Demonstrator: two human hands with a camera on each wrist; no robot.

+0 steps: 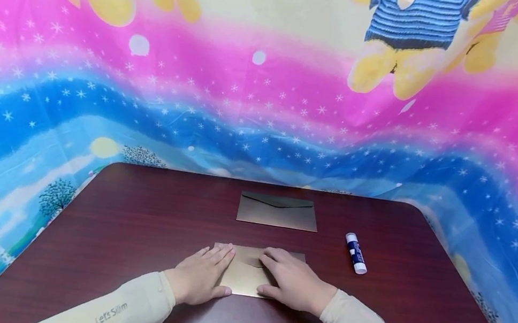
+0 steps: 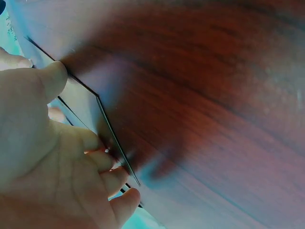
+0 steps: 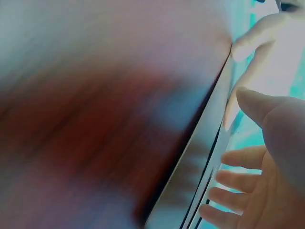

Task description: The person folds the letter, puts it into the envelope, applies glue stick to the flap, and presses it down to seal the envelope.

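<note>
A gold paper envelope [image 1: 246, 283] lies near the front middle of the table, its flap folded down toward the person. My left hand [image 1: 201, 277] rests on its left side, fingers extended and thumb at the near edge. On the right side, my right hand [image 1: 297, 283] lies over the envelope with slightly bent fingers by the flap and its thumb near the front edge. In the left wrist view, the left thumb [image 2: 53, 78] overlaps the envelope's edge. The right wrist view has the right fingers [image 3: 236, 181] spread apart, with nothing gripped. Both hands hide parts of the envelope.
A second envelope [image 1: 276, 216] with its flap down lies farther back. To the right is a white and blue glue stick [image 1: 356, 254] on its side. The dark reddish table [image 1: 146, 212] has a printed curtain [image 1: 247, 95] hanging behind and beside it.
</note>
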